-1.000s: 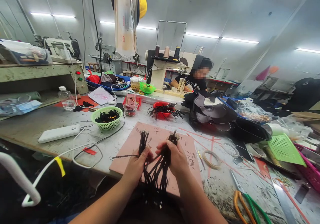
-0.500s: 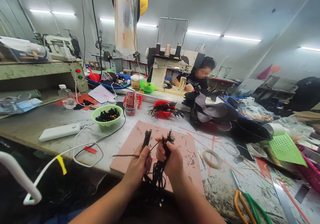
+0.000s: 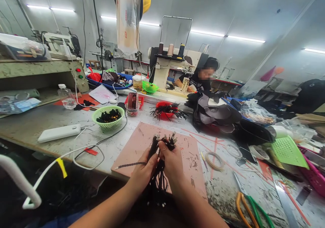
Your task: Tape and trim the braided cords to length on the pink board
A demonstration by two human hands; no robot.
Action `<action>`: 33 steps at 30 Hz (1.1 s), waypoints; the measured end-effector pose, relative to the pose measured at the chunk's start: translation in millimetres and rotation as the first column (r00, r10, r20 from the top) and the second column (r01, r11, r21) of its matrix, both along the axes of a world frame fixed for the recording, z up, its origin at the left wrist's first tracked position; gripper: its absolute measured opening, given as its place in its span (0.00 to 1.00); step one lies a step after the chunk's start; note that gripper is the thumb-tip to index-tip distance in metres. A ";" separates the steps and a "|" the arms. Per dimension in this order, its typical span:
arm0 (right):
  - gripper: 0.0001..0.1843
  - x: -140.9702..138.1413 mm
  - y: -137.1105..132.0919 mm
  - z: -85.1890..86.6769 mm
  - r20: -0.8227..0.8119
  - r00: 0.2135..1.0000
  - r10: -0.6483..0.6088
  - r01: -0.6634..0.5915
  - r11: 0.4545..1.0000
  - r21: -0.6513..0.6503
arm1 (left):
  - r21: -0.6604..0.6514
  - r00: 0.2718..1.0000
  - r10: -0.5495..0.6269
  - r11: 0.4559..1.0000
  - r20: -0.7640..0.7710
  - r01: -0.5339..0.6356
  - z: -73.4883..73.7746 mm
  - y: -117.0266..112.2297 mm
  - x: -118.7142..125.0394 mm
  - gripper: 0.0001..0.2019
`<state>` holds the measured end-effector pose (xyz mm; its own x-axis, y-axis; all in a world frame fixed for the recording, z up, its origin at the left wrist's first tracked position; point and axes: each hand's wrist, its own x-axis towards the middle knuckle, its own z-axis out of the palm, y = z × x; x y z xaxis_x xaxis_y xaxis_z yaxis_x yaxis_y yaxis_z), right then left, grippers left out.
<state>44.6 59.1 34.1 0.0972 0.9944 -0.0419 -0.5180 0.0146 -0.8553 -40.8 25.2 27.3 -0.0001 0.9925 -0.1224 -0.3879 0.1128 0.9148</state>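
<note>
My left hand is closed around some black braided cords, whose pale tips stick up above the fingers. One single cord juts out leftward from that hand. Close beside it, my right hand grips another bundle of black cords, also with light-coloured ends up. Its thumb and fingertips meet near the left hand's cords; exactly what they pinch there is hidden. Below both hands the cords hang in loops over the near edge of a pink board.
A red bowl of black cords and a green basket of black pieces stand behind the board. To the right lie a tape roll and scissors. A white power bank sits left. A co-worker is behind the sewing machine.
My hands have come together, the left one shifting right. The cord that stretched between them no longer shows there. The single cord at left now slants down toward its free end.
</note>
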 end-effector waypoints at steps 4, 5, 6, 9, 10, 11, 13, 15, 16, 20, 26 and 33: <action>0.18 1.1 -2.6 -5.0 -0.057 0.997 -0.043 0.043 0.999 -0.006 | -0.042 0.999 0.035 0.998 -0.007 -0.035 -1.0 2.2 -3.8 0.17; 0.18 2.0 -3.1 -4.7 -0.070 0.997 -0.020 0.020 1.000 0.002 | -0.021 0.997 0.036 0.999 -0.065 -0.037 -1.3 3.2 -5.4 0.17; 0.18 3.0 -3.4 -3.7 -0.082 0.997 0.011 -0.010 1.000 0.013 | 0.009 0.990 0.038 0.999 -0.133 -0.037 -1.9 4.1 -7.0 0.16; 0.20 6.5 -2.8 2.2 -0.124 0.991 0.057 -0.054 0.998 0.029 | 0.078 0.966 0.071 0.996 -0.247 -0.053 -5.2 6.1 -10.2 0.16; 0.20 7.4 -2.3 4.2 -0.122 0.991 0.061 -0.058 0.998 0.024 | 0.084 0.965 0.074 0.995 -0.250 -0.055 -6.5 6.2 -10.3 0.15; 0.19 8.0 -1.7 5.8 -0.107 0.992 0.072 -0.071 0.997 0.019 | 0.088 0.967 0.073 0.995 -0.244 -0.053 -7.6 6.0 -9.9 0.14; 0.21 8.4 -0.9 7.7 -0.050 0.990 0.132 -0.132 0.991 0.010 | 0.105 0.976 0.044 0.994 -0.213 -0.022 -8.3 5.0 -8.3 0.14; 0.20 7.5 -0.6 7.8 0.002 0.985 0.175 -0.175 0.984 0.011 | 0.128 0.982 -0.010 0.991 -0.188 0.035 -7.0 3.5 -6.4 0.17; 0.18 6.9 -0.6 7.3 0.018 0.984 0.179 -0.179 0.984 0.012 | 0.133 0.984 -0.034 0.989 -0.176 0.058 -5.8 2.8 -5.6 0.18; 0.18 4.7 -0.9 4.0 0.027 0.984 0.176 -0.177 0.984 0.025 | 0.085 0.991 -0.056 0.994 -0.124 0.066 -1.9 1.5 -4.3 0.18; 0.20 3.6 -1.5 1.7 -0.015 0.988 0.153 -0.152 0.988 0.008 | 0.027 0.996 -0.029 0.999 -0.083 0.031 -4.0 2.6 -5.2 0.20; 0.20 1.8 -5.3 4.5 0.030 0.993 0.117 -0.116 0.992 -0.040 | 0.153 0.966 0.008 0.988 -0.258 0.032 -7.8 4.0 -7.0 0.18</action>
